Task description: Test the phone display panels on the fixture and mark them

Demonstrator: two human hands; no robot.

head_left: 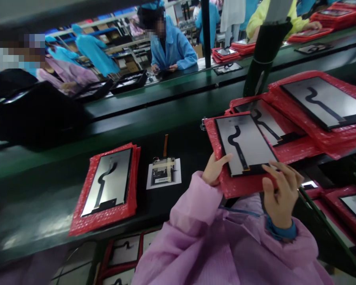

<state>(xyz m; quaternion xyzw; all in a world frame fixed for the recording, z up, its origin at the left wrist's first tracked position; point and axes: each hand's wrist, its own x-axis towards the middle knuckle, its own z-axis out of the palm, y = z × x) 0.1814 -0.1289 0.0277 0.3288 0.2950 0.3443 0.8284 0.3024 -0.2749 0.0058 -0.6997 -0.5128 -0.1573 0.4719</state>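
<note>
My left hand (215,168) is closed on the left edge of an LCD display panel (250,138) and the red bubble-wrap sleeve (237,188) under it, its thumb lying on top. The panel is tilted, with a black curved flex cable (237,144) on its pale back. At the lower right corner is my right hand (283,190), fingers bent and apart, fingertips at the panel's dark lower strip. Behind the held panel, another display panel (269,122) lies on red wrap.
To the left, a display panel (108,182) rests on red sleeves beside a small circuit assembly (163,172) on white paper. A stack of wrapped panels (329,99) stands right, near a green post (259,59). Across the green bench (172,93), a person in blue (173,47) works.
</note>
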